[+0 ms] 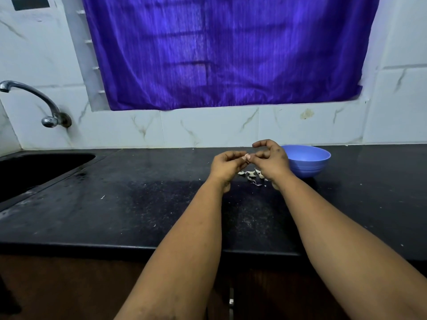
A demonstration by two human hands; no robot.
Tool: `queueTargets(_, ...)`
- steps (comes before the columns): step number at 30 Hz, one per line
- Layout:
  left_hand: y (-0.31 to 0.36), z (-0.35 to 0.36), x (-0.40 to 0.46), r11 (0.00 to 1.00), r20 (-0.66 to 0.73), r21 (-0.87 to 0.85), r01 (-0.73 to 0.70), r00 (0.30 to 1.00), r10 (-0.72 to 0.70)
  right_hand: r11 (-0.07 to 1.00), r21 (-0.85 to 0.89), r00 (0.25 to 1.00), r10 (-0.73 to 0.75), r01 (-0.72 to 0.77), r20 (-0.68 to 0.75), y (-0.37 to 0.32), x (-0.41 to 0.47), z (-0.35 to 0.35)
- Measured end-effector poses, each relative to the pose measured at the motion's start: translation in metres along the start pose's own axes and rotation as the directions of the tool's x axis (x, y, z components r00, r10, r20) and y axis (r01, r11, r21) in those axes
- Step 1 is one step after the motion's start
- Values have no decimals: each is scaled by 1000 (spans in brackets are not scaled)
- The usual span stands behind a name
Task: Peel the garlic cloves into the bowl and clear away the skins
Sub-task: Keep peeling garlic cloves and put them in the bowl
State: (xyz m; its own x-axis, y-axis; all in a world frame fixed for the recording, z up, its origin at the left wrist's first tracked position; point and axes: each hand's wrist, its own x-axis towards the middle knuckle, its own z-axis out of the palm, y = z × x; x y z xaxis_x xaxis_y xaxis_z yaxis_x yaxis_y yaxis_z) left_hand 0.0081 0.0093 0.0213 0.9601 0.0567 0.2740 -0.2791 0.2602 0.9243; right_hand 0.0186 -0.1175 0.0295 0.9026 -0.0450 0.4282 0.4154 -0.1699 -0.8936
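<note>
I see both hands raised above the black speckled stone counter (161,204). Left hand (227,166) and right hand (270,161) meet fingertip to fingertip, each pinching a small pale garlic clove (246,156) between them. Papery white skins (253,175) lie scattered on the counter right under the hands. Smooth round blue plastic bowl (307,162) sits just beside the right hand, contents hidden.

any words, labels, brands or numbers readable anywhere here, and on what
None can be read.
Blue bowl: plain, no label or brand visible.
Tap: no marking visible.
Purple curtain: woven stripes only.
Dark panel on the wall, top left: blank as far as shows.
</note>
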Motion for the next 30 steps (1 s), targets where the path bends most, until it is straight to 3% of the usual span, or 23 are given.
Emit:
queueTargets(9,1,-4,-1,997,-1,-83,0,1000,0,992,107,997,67,-70,38,-1,2,1)
queueTargets(17,-1,-2,-1,999,7,-43,-15,1000,15,983,-181,1000,7,-8,-6,1,5,5)
queueTargets(22,-3,0,-1,999,18,-18,-28,999,28,925,-377,999,53,-45,11,6,9,11)
queueTargets(30,-7,0,4,993,-16,78,-85,996,86,975,-145,985,170,-166,14,4,8,13)
